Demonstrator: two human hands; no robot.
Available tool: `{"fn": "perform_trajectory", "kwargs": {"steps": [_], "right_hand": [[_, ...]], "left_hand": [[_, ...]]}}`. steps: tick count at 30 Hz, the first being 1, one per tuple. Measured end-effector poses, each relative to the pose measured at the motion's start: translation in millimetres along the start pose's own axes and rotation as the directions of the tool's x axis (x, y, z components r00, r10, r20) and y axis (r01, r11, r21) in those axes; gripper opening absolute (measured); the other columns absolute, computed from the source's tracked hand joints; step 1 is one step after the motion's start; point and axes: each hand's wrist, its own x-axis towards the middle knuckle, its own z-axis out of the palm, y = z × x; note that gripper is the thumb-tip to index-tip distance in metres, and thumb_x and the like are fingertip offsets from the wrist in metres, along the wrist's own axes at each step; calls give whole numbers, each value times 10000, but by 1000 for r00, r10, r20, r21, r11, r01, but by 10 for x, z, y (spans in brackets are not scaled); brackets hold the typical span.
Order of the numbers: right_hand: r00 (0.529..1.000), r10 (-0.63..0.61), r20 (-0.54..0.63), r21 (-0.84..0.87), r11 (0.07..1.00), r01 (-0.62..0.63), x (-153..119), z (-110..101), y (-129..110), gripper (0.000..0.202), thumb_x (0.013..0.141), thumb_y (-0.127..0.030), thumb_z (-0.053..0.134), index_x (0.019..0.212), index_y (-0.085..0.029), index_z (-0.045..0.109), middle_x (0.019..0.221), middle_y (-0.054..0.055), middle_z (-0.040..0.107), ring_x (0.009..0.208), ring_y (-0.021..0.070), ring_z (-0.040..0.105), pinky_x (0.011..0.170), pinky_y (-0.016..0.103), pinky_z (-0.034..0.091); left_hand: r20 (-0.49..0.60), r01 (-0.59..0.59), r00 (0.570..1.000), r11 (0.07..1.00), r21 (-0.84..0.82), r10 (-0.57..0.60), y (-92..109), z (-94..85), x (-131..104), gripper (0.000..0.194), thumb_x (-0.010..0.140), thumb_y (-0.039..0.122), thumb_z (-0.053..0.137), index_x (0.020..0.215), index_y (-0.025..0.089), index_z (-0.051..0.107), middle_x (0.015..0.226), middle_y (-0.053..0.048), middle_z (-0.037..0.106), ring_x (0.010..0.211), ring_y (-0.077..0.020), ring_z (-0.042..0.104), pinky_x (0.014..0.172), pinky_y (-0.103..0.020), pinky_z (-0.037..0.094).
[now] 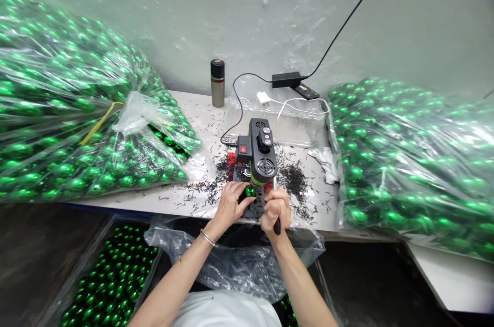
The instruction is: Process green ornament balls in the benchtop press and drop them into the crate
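A small black bench machine (264,148) with round vents, silver buttons and a red switch stands at the middle of the table. Below its front end sits a shiny green ball (250,191). My left hand (230,202) comes in from the left, with thumb and fingers closed around that ball. My right hand (276,208) is wrapped round a black lever handle (277,227) on the machine's right side. Short black scraps (295,177) lie scattered around the machine's base. My fingers and the machine's head partly hide the ball.
Large clear bags of green balls flank me, one on the left (77,110) and one on the right (409,162). Behind the machine are a tumbler (217,84), a power adapter (286,79) and cables. Below the table edge hangs a plastic bag (239,265), beside more balls (111,275).
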Motion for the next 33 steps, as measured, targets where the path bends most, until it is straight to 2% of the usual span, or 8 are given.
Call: {"fn": "perform_trajectory", "kwargs": {"steps": [6, 12, 16, 19, 25, 28, 30, 33], "right_hand": [[999, 12, 32, -2, 1000, -12, -28, 11, -5, 293, 984, -252, 306, 722, -227, 433, 752, -13, 494, 676, 140, 541, 810, 416, 469], [998, -35, 54, -6, 999, 36, 160, -21, -123, 304, 975, -236, 339, 682, -222, 418, 709, -13, 488, 645, 132, 505, 655, 323, 436], [991, 128, 38, -5, 992, -128, 517, -63, -361, 320, 969, -175, 349, 657, -215, 408, 674, -18, 475, 609, 114, 471, 569, 278, 372], [963, 264, 55, 18, 964, -265, 721, -86, -520, 346, 979, -212, 370, 634, -216, 398, 636, -29, 444, 605, 113, 457, 587, 280, 369], [970, 242, 31, 35, 969, -243, 630, -83, -501, 354, 977, -230, 399, 626, -203, 434, 672, -11, 483, 619, 115, 469, 589, 282, 362], [968, 251, 14, 43, 967, -251, 564, -68, -452, 356, 976, -249, 408, 626, -200, 452, 663, -13, 481, 614, 118, 472, 582, 282, 360], [963, 269, 14, 38, 962, -269, 556, -65, -448, 358, 977, -263, 414, 629, -197, 467, 658, -15, 481, 613, 117, 478, 585, 283, 363], [960, 280, 8, 34, 959, -280, 561, -65, -467, 361, 979, -271, 414, 631, -195, 475, 655, -19, 480, 606, 113, 477, 580, 280, 359]], "left_hand": [[-6, -3, 1000, 1000, -9, 3, -6, -5, -3, 310, 890, 349, 646, 1147, 176, 639, 1086, -119, 699, 999, -260, 611, 903, -437, 475], [-9, 8, 1000, 1000, -21, -8, -28, 18, 24, 325, 870, 347, 671, 1143, 171, 652, 1084, -119, 707, 997, -269, 612, 902, -450, 480], [-28, 47, 998, 997, -53, -48, 17, -3, 20, 312, 849, 337, 701, 1114, 176, 669, 1068, -111, 717, 988, -272, 619, 911, -468, 479], [-56, 57, 997, 996, -65, -61, 124, -112, -152, 317, 863, 352, 685, 1138, 197, 661, 1075, -105, 711, 1011, -268, 623, 927, -469, 478], [-70, -18, 997, 997, 76, 23, 171, -371, -558, 530, 802, 504, 708, 1226, 201, 612, 1117, -122, 685, 1040, -287, 614, 899, -471, 503], [-191, 78, 981, 975, 207, -38, -52, -602, -335, 287, 944, 329, 556, 1185, 191, 626, 1121, -123, 675, 1050, -267, 604, 910, -452, 490], [-245, 187, 963, 928, 324, -108, -258, -820, -33, 263, 966, 172, 452, 1157, 167, 633, 1156, -137, 657, 1084, -264, 584, 932, -447, 468], [-143, 340, 939, 778, 528, -314, -559, -1114, 461, 313, 906, 39, 413, 1102, 125, 641, 1160, -170, 635, 1104, -273, 562, 946, -429, 444]]}}
